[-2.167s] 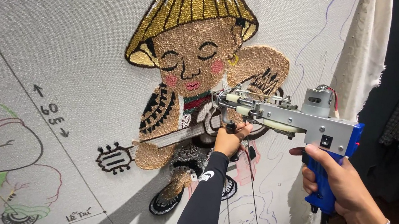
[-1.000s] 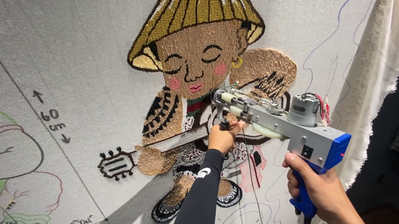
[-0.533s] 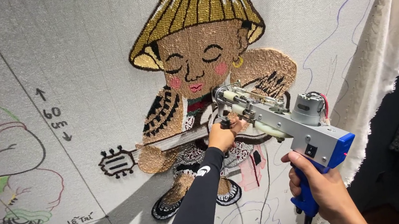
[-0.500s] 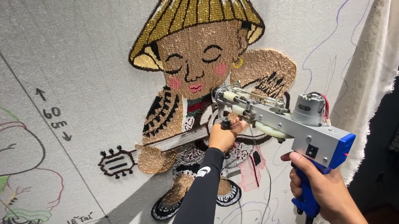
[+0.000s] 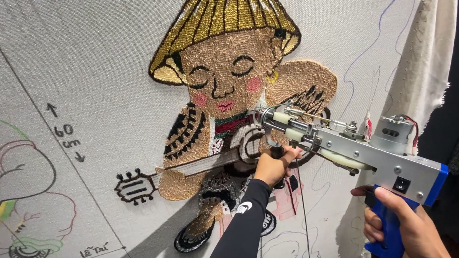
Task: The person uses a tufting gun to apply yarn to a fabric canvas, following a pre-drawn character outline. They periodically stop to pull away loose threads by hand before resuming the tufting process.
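Right hand point(image 5: 402, 227) nearest camera, fingers wrapped tight on the blue grip of the tufting gun point(image 5: 359, 155). Gun's long axis runs up-left from that grip, nose touching the cloth point(image 5: 82, 60). Left hand point(image 5: 275, 165), black sleeve, fingers closed on the front handle under the nose, beside the tufted figure point(image 5: 235, 86).

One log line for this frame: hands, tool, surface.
left hand: grips front handle of tufting gun | right hand: holds blue grip | gun tip: against cloth at tufted guitar figure
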